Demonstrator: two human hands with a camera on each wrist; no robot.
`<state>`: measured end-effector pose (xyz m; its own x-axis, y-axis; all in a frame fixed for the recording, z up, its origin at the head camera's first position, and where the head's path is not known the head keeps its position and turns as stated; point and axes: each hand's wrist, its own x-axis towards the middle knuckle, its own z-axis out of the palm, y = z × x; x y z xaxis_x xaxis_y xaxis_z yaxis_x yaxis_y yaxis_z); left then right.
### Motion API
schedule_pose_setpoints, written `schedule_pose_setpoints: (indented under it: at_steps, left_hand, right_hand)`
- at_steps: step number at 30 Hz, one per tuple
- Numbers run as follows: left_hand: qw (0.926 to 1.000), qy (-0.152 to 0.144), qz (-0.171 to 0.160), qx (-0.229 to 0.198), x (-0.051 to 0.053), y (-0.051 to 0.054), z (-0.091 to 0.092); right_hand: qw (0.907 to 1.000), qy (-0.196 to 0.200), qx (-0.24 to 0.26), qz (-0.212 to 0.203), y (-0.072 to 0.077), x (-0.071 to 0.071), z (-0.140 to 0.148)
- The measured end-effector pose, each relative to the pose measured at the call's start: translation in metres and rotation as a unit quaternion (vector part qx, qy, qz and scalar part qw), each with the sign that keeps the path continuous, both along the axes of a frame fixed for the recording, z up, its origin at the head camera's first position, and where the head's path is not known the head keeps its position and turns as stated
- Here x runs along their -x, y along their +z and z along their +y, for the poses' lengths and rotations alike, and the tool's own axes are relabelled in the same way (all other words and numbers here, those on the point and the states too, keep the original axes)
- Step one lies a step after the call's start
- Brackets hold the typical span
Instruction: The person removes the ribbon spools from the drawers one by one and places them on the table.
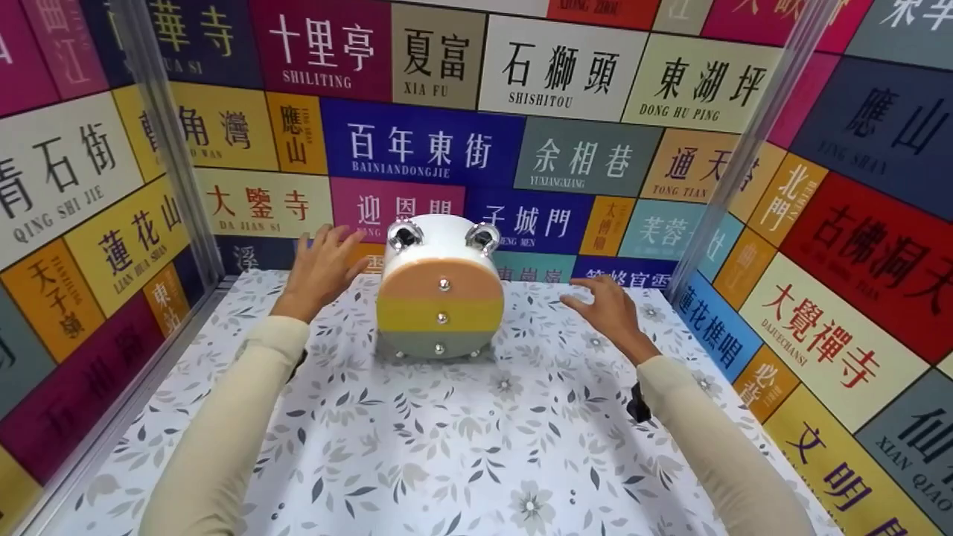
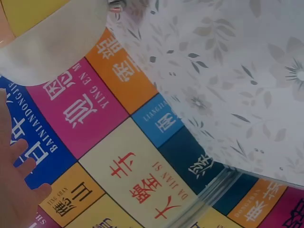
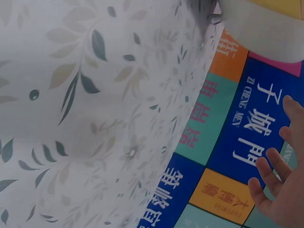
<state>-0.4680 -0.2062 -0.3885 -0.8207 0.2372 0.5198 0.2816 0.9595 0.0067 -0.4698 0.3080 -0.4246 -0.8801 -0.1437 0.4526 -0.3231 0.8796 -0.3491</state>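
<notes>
Box (image 1: 441, 305), round, glossy-white, stripe-faced, stood between left hand (image 1: 319, 269) and right hand (image 1: 615, 309), grips spread; even two-sided hold seemed safest.

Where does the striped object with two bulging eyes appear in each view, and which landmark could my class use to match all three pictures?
Head: the striped object stands near the centre, its banded front and both eyes showing.
Left wrist: upper-left corner, cut off by the picture's edge.
Right wrist: upper-right corner, also cut off.
Shared landmark: the flower-patterned tabletop, lower middle in the head view, upper right in the left wrist view, left side in the right wrist view.
</notes>
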Motion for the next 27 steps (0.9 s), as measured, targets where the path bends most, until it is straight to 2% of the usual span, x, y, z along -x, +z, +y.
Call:
schedule_pose_setpoints:
  at_steps: [3,10,18,27]
  left_hand:
    - [1.0,-0.003,0.008,-0.004,0.003,0.006,0.003]
    - [0.9981,-0.038,0.048,-0.014,0.013,0.019,0.012]
    - [0.9989,-0.039,0.017,-0.018,0.02,0.029,0.027]
    - [0.9983,-0.052,0.005,-0.026,0.026,0.038,0.04]
  right_hand:
    - [0.9998,0.016,-0.003,0.012,0.006,0.002,-0.012]
    - [0.9993,0.032,-0.008,0.014,0.019,0.002,-0.037]
    - [0.9979,0.057,0.014,0.026,0.031,0.003,-0.057]
    - [0.9919,0.103,0.031,0.067,0.041,0.002,-0.077]
